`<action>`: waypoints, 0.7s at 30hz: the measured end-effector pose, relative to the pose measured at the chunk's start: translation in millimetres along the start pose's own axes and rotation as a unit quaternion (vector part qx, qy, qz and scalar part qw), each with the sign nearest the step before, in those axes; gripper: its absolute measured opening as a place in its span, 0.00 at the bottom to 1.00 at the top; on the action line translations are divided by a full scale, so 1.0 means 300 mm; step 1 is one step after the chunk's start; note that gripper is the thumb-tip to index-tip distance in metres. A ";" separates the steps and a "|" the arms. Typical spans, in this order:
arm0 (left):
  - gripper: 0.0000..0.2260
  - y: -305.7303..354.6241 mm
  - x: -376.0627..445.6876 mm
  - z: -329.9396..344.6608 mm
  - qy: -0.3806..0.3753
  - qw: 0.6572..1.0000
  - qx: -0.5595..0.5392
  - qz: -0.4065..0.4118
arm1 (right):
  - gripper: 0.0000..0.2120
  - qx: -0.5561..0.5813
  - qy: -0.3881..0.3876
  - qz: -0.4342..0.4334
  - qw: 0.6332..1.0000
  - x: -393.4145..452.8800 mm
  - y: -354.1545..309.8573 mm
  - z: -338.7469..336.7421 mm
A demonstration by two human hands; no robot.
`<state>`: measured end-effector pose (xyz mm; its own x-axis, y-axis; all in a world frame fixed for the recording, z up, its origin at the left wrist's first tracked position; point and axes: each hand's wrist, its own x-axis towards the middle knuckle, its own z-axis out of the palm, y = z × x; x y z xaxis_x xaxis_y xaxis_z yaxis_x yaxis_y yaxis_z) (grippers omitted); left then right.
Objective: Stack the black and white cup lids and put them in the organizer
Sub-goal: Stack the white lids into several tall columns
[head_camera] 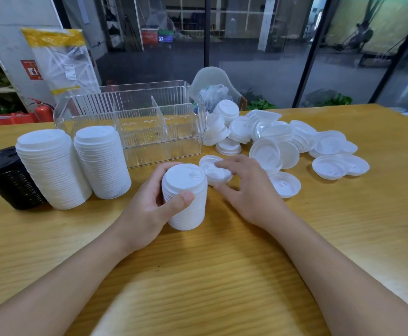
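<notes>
My left hand (pixel 149 209) grips a short stack of white lids (pixel 186 202) standing on the wooden table, thumb across its front. Just right of it my right hand (pixel 244 190) pinches a single white lid (pixel 214 169) between fingers and thumb, held at the stack's upper edge. Two tall white lid stacks (pixel 52 166) (pixel 101 161) stand at the left, with a black lid stack (pixel 6 178) beside them. The clear ribbed organizer (pixel 135 112) sits behind, its compartments holding nothing. Several loose white lids (pixel 283 139) lie scattered at the right.
A pale chair (pixel 212 78) with a plastic bag stands behind the table. A wrapped package (pixel 60 59) leans on the wall at the left, near a fire extinguisher (pixel 43 111). Bare wood (pixel 198 275) stretches between my forearms up to the table's near edge.
</notes>
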<state>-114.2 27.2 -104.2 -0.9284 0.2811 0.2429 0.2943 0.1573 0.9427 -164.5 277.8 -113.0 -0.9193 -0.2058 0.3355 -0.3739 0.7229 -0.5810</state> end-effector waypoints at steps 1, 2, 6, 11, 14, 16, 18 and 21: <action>0.29 0.002 -0.002 0.000 0.001 1.000 0.000 0.001 | 0.19 -0.017 -0.004 -0.002 1.000 0.004 0.010 0.012; 0.29 0.003 -0.002 0.001 0.001 1.000 0.001 0.002 | 0.17 -0.029 -0.003 -0.008 1.000 0.009 0.017 0.023; 0.29 0.005 -0.005 0.003 0.005 1.000 0.001 0.002 | 0.03 -0.056 0.026 -0.029 0.998 0.027 0.018 0.041; 0.29 0.009 -0.006 0.004 0.007 1.000 0.003 0.000 | 0.03 -0.073 0.017 -0.028 0.997 0.025 -0.006 0.034; 0.29 0.010 -0.007 0.003 0.007 1.000 0.007 0.001 | 0.02 -0.075 0.008 -0.029 0.997 0.018 -0.020 0.020; 0.28 0.011 -0.006 0.004 0.007 1.000 0.006 0.000 | 0.01 -0.052 0.010 -0.017 0.998 0.010 -0.030 0.006; 0.28 0.009 -0.005 0.003 0.007 1.000 0.004 0.000 | 0.02 -0.023 0.021 -0.003 1.000 0.005 -0.035 -0.004; 0.29 0.009 -0.005 0.002 0.005 1.000 0.003 -0.003 | 0.07 0.015 0.040 0.008 0.999 0.001 -0.033 -0.016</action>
<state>-111.9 27.7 -102.1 -0.9322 0.2703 0.2406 0.2908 0.1638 0.9427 -160.5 273.7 -103.6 -0.9126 -0.1403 0.3841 -0.3644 0.7055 -0.6078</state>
